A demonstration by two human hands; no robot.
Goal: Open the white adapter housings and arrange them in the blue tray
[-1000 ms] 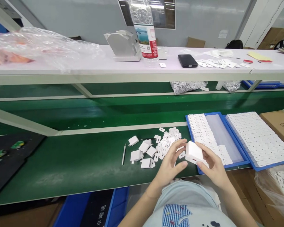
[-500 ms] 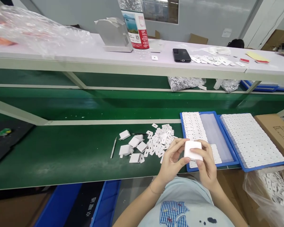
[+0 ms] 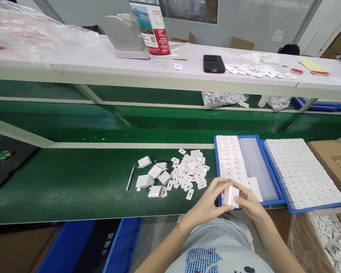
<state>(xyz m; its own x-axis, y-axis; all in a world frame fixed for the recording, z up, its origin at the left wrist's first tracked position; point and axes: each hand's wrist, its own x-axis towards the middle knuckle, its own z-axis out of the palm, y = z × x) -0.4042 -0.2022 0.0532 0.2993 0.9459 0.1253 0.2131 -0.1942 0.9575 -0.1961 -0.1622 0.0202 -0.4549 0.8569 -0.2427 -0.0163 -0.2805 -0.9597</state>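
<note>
A white charger block [image 3: 231, 196] is held between my two hands, over the near left edge of a blue tray [image 3: 276, 203]. My left hand [image 3: 208, 201] grips it from the left, thumb below and fingers along the top. From the right, my right hand [image 3: 248, 201] closes on the same block, thumb against its side. Left of my hands lies a heap of flat white plates [image 3: 189, 168] with a slot in each. Several more white charger blocks [image 3: 144, 182] lie loosely beyond that heap, near a thin pen-like tool [image 3: 130, 177].
Rows of white blocks [image 3: 231, 155] stand in the left part of the near tray. A second blue tray [image 3: 315, 209] beside it is filled with them. A cardboard box [image 3: 333, 163] stands at the right. Above runs a shelf with a black phone [image 3: 213, 63] and a desk calendar [image 3: 150, 28].
My hands have moved lower, nearer my body, and turned the charger block so a narrower face shows. Both hands still hold it. The whole view has shifted slightly.
</note>
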